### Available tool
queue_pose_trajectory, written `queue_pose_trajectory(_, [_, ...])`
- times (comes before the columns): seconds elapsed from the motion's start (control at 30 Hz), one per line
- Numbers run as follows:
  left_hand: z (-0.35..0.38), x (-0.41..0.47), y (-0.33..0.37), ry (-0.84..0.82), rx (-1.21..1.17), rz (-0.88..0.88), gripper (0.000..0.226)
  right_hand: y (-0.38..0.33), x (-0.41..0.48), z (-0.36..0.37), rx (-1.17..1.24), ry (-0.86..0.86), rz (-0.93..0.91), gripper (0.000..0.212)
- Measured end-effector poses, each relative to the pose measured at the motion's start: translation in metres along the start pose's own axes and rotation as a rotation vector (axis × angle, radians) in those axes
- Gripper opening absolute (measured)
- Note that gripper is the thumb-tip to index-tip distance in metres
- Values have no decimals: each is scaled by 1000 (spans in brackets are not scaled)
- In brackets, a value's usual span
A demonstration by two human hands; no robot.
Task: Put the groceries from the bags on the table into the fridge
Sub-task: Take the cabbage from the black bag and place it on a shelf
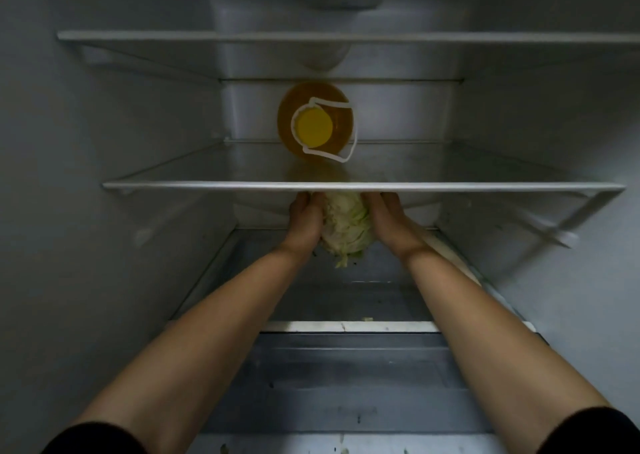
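With both arms reaching deep into the fridge (104,280), the left hand (304,219) and right hand (389,221) cup the cabbage (346,226) from either side, equally near. It sits centre-far on the lower shelf (346,301), long axis near-to-far, under the glass shelf (360,186) bearing the oil bottle (315,121). Fingertips hidden; release looks next.

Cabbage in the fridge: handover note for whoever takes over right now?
Hands: left hand and right hand hold the cabbage between them, one grip on each side.
Where: the cabbage is below the middle shelf and over the lower shelf. I cannot tell if it rests there yet.
Done: the oil bottle is on the middle shelf.
Left: set the cabbage down, let go, and fetch the rest. The bags and table are out of view.
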State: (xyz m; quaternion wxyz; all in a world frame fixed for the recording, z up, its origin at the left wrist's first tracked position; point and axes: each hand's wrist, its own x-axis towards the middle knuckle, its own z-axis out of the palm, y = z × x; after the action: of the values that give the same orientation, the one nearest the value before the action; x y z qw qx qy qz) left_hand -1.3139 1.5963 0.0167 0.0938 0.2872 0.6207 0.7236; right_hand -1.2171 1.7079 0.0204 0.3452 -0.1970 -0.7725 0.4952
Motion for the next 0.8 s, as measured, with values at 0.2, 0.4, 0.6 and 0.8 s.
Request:
queue_pose_trajectory(0.2, [-1,9,-12,-34,28,-28,40,11,12,3,1,-9,9,43])
queue_pose_trajectory(0.4, [-10,4,-7,-143,137,-103,52,10,20,4,-152,-68,15,38])
queue_pose_trajectory(0.6, [-16,-21,-1,-196,186,-66,48,-1,-13,-12,-225,-27,-29,46])
queue_pose_trajectory(0.8, [-31,-83,-15,-286,750,80,50,18,-66,-14,-493,-92,0,58])
